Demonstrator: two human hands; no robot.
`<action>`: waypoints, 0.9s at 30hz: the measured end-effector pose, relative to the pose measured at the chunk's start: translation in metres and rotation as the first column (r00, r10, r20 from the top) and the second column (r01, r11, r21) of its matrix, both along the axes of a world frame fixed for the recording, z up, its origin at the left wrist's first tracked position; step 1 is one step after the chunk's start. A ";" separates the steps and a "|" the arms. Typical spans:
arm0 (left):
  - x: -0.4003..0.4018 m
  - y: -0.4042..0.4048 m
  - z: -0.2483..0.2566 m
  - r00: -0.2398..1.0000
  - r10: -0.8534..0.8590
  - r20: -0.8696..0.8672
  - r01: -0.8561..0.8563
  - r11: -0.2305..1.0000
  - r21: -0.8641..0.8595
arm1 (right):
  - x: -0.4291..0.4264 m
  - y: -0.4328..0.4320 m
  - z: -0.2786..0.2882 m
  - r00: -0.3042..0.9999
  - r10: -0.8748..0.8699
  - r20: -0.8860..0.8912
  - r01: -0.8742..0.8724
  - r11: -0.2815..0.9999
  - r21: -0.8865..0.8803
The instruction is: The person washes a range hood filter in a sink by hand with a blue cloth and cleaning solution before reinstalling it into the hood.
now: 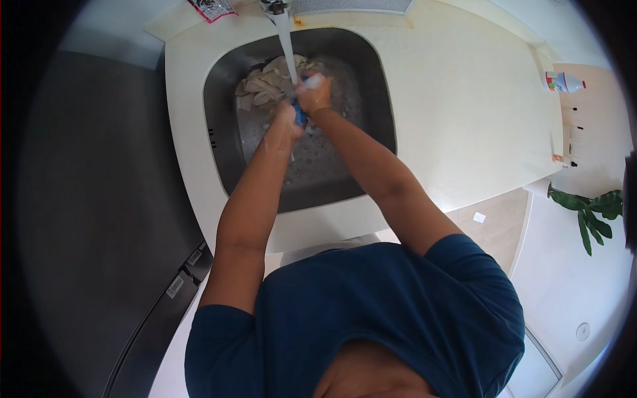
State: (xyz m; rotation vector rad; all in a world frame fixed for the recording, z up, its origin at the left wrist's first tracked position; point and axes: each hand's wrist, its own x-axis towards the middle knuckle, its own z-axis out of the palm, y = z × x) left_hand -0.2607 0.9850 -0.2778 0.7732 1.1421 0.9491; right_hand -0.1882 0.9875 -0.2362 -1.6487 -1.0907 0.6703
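Note:
My left hand (286,119) and my right hand (317,94) are together over a dark sink basin (343,179). Between them is a wet blue cloth-like item (299,115), mostly covered by my fingers, so its exact kind cannot be told. White suds cling to the back of my right hand. A stream of water (284,42) runs from the metal faucet (276,7) down to my hands. Crumpled beige fabric (264,85) lies wet at the far left of the basin, just beyond my left hand. Soapy water and bubbles spread over the basin floor.
A pale countertop (463,114) surrounds the sink. Behind it lie a red-edged packet (213,9) and a grey mesh-like panel (348,5). A bottle with a red cap (565,82) is at far right. A dark appliance (99,174) borders the left side.

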 end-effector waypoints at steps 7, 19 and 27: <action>-0.040 0.010 0.020 0.971 0.232 0.061 -0.143 0.762 -0.631 | -0.038 -0.038 0.013 0.990 0.132 -0.045 -0.125 0.984 0.129; -0.081 0.018 0.108 0.733 -0.250 0.632 0.319 0.948 0.005 | 0.052 0.005 -0.043 0.720 0.673 0.167 -0.641 0.738 -0.211; -0.083 -0.008 -0.059 0.951 -0.308 -0.033 0.287 0.835 0.470 | -0.057 -0.037 0.037 0.814 0.366 -0.451 -0.449 0.889 -0.089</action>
